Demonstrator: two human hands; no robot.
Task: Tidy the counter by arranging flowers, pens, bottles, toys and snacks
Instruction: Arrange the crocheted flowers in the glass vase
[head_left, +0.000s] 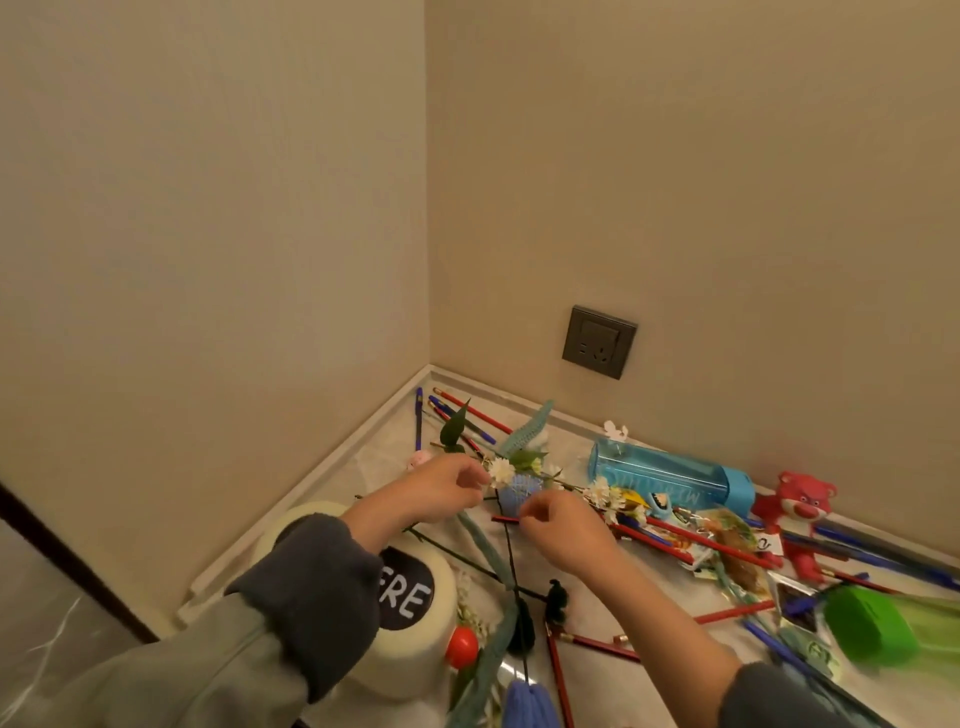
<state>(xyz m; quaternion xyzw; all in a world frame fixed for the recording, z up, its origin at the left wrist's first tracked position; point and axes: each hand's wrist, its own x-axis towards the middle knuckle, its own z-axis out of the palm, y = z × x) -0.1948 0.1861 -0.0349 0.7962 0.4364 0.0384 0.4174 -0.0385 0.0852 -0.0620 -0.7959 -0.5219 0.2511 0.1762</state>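
The single head-worn camera looks forward and down from close above the counter (374, 462) toward its wall corner (429, 358).

Pens (470, 415) and flower stems (524, 460) crowd the counter corner (384, 441).

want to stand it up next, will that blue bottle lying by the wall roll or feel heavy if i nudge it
The blue bottle lies on its side, so a nudge may roll it. It looks clear and seemingly empty, so probably light. Its smooth plastic may be slippery.
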